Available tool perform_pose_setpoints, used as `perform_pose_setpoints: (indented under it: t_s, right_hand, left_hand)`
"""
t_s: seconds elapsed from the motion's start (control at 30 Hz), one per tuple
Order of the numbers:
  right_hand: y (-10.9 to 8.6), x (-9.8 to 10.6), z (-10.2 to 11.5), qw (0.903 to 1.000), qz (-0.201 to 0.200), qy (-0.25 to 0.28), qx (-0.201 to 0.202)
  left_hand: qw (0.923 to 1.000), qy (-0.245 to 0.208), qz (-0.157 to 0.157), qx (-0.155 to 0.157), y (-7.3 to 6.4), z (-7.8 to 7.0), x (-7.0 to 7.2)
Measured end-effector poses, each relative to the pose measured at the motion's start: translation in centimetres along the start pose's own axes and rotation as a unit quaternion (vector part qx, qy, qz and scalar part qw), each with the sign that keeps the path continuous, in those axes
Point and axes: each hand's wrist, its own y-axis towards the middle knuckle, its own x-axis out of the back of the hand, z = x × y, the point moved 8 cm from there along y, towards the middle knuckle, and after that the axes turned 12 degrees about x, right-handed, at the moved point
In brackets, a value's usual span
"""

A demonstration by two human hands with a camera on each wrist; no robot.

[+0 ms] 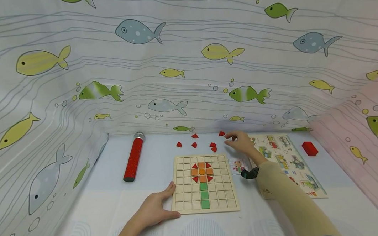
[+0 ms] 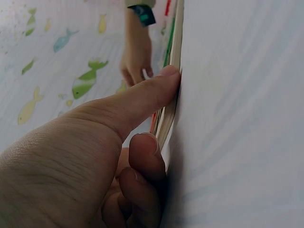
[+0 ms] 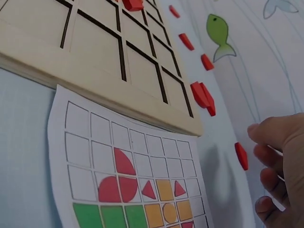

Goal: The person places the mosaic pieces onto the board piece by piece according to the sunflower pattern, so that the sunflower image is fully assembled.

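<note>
My left hand (image 1: 155, 208) rests against the left edge of a square wooden grid board (image 1: 184, 193), thumb by the near corner. In the left wrist view the thumb (image 2: 142, 97) lies straight, its tip at the board's side, with other fingers bent below. Set in the grid are orange squares (image 1: 195, 172), an orange disc (image 1: 202, 172), red triangles (image 1: 195, 179) and a column of green squares (image 1: 204, 195). My right hand (image 1: 240, 143) hovers beside a red wedge piece (image 1: 221, 133), fingers loosely bent and apart, holding nothing. Several more red wedges (image 1: 194, 145) lie behind the board.
A printed pattern card (image 3: 90, 156) lies beside the board's right edge. Under my right forearm is a wooden picture-puzzle board (image 1: 276, 158). A red block (image 1: 310, 148) sits at far right, a red microphone (image 1: 134, 160) at left. Fish-print cloth (image 1: 186, 61) rises behind.
</note>
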Motion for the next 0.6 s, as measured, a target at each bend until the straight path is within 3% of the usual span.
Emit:
perform_pose_setpoints:
  t_s: [0.33, 0.6]
  right_hand:
    - [1.4, -3.0, 0.2, 0.9984, 0.052, -0.009, 0.021]
    - [1.9, -5.3, 0.1, 0.9946, 0.103, 0.009, -0.005]
  left_hand:
    - [1.0000, -0.003, -0.001, 0.003, 0.1, 0.0, 0.1]
    - [0.9999, -0.008, 0.008, 0.005, 0.0, 0.0, 0.0]
